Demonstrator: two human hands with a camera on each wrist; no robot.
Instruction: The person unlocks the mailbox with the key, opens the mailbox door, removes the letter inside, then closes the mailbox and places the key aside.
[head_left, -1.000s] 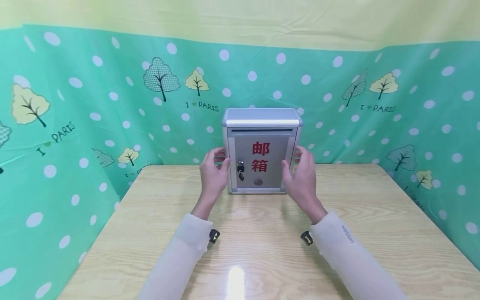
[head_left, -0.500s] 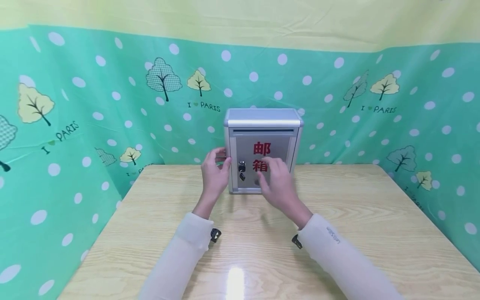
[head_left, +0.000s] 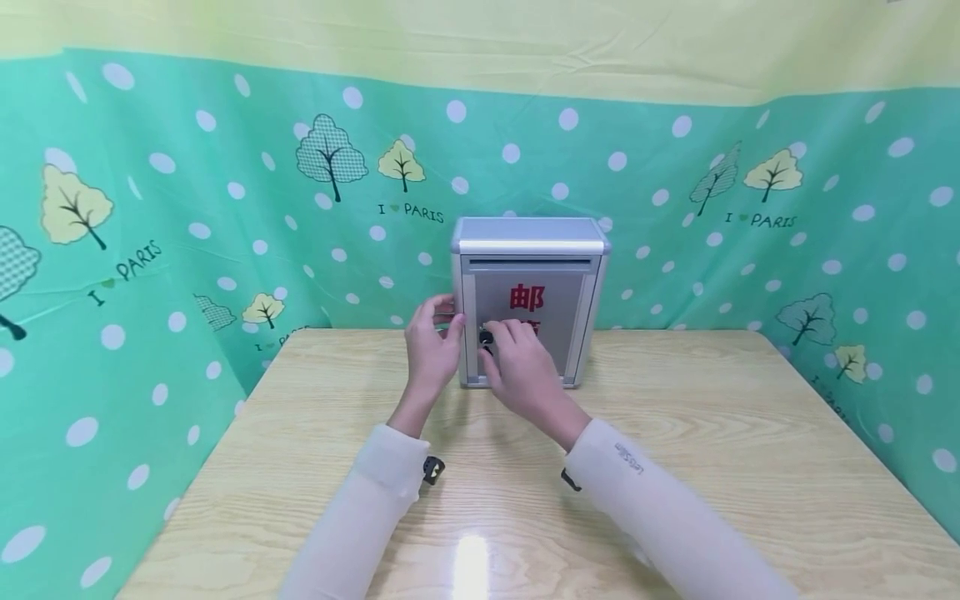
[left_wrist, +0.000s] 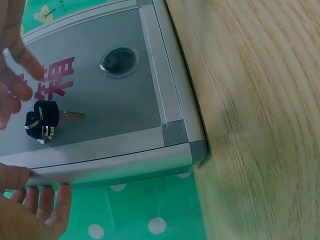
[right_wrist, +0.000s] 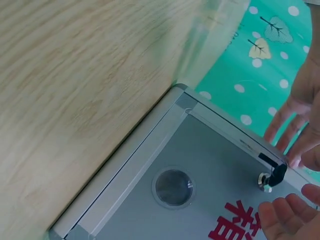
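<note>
A grey metal mailbox [head_left: 558,300] with red characters stands upright on the table against the curtain. My left hand [head_left: 432,354] holds its left side, thumb at the front frame and fingers along the side wall. In the door's lock sits a black-headed key [left_wrist: 47,119], and a second key [left_wrist: 73,115] hangs beside it. My right hand [head_left: 525,371] is in front of the door, its loosely bent fingers close to the lock and partly hiding it in the head view. Both wrist views show a gap between the right fingertips [right_wrist: 270,215] and the black-headed key.
The wooden table [head_left: 675,433] runs out on both sides of the mailbox. Behind it hangs a green and yellow curtain [head_left: 637,167] with dots and trees. A slot [head_left: 528,262] crosses the mailbox near its top, and a round window [left_wrist: 120,61] sits low in the door.
My right hand has left the mailbox's right side and moved left across the door to the lock. The left hand stays at the left side.
</note>
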